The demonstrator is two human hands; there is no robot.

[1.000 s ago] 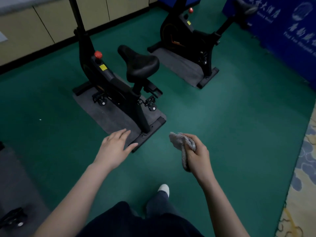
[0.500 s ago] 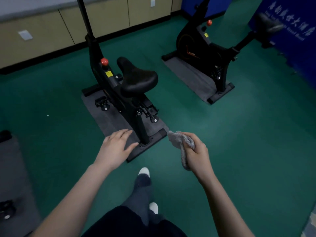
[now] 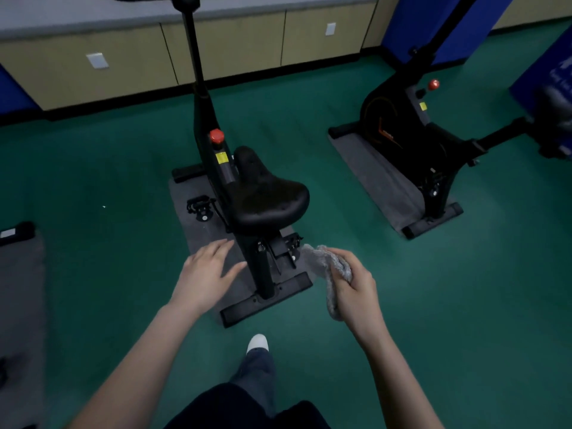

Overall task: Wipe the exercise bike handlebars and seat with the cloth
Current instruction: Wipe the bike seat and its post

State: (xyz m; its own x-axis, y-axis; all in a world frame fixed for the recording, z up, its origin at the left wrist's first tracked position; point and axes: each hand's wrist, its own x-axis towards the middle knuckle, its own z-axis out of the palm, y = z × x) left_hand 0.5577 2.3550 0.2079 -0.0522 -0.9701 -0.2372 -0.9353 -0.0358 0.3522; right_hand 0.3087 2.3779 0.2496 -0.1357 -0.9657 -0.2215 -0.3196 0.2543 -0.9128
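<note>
- My right hand (image 3: 356, 289) grips a wadded grey cloth (image 3: 328, 267) beside the bike seat (image 3: 266, 199).
- My left hand (image 3: 205, 274), spread and empty, hovers opposite.
- Cloth seems soft, light; grip its bunched middle.

This is a fitness room, the kind found in a gym or a sports centre. A black exercise bike (image 3: 216, 174) with a wide padded seat (image 3: 266, 196), a red knob (image 3: 216, 136) and a pedal (image 3: 199, 207) stands on a grey mat (image 3: 198, 243). A second bike (image 3: 411, 134) of the same model stands to the right on its own mat (image 3: 371, 168), and the edge of a third mat (image 3: 18, 274) shows at the left. The floor (image 3: 93, 168) is smooth green sports flooring. Low beige cabinets (image 3: 235, 44) run along the far wall, and a blue panel (image 3: 411, 23) stands beside them.
</note>
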